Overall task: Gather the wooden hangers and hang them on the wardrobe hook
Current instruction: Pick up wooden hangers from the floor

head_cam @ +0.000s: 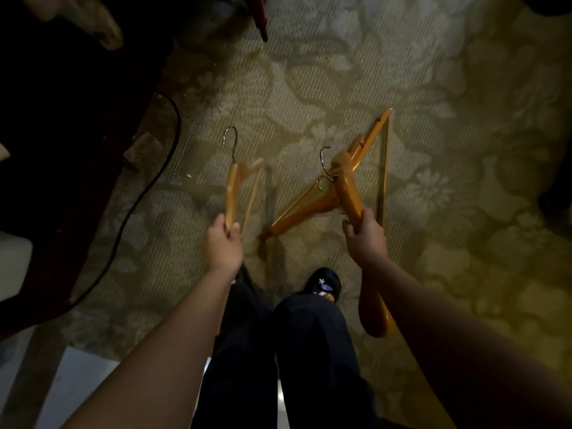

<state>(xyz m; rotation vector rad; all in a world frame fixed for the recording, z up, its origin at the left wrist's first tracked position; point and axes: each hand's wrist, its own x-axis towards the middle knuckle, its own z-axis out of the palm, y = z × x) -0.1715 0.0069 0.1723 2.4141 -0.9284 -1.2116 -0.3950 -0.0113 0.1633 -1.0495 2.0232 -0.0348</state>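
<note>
There is one view only, from a wide-angle camera worn on the person's head. It looks steeply down, almost straight at the floor and a little forward. The pale grey-green carpet with a flower pattern (433, 88) fills most of the picture and is the farthest surface. Both forearms enter from the lower edge, very near the lens. Near the middle, the left hand (223, 243) grips an orange-brown wooden hanger with a metal hook (230, 193), and the right hand (366, 239) grips a second wooden hanger (351, 196). The dark blue trouser legs (303, 351) and a black shoe (323, 283) are at the bottom centre, directly under the camera. Dark brown wooden furniture (77, 119) takes the left edge.
</note>
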